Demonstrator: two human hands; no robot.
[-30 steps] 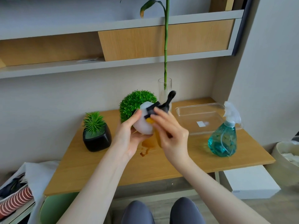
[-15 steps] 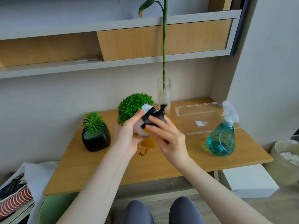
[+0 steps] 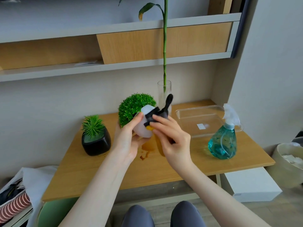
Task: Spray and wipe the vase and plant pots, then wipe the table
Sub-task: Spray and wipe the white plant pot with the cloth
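Observation:
My left hand (image 3: 126,140) grips a white round pot (image 3: 143,128) with a bushy green plant (image 3: 134,106), tilted and lifted above the wooden table (image 3: 164,169). My right hand (image 3: 170,136) presses a black and yellow cloth (image 3: 157,115) against the pot's side. Behind them stands a clear glass vase (image 3: 164,90) holding a tall green stalk. A small black pot (image 3: 96,141) with a spiky plant sits at the left. The teal spray bottle (image 3: 223,141) stands at the right.
A brown wet stain (image 3: 146,152) lies on the table under my hands. A clear plastic tray (image 3: 203,122) sits at the back right. A beige bin (image 3: 290,161) and a white box (image 3: 252,184) are on the floor at the right, cloth and clutter at the lower left.
My right hand has rubbed the cloth over the white pot, sliding down and back up. The cloth's loose end now sticks up in front of the vase.

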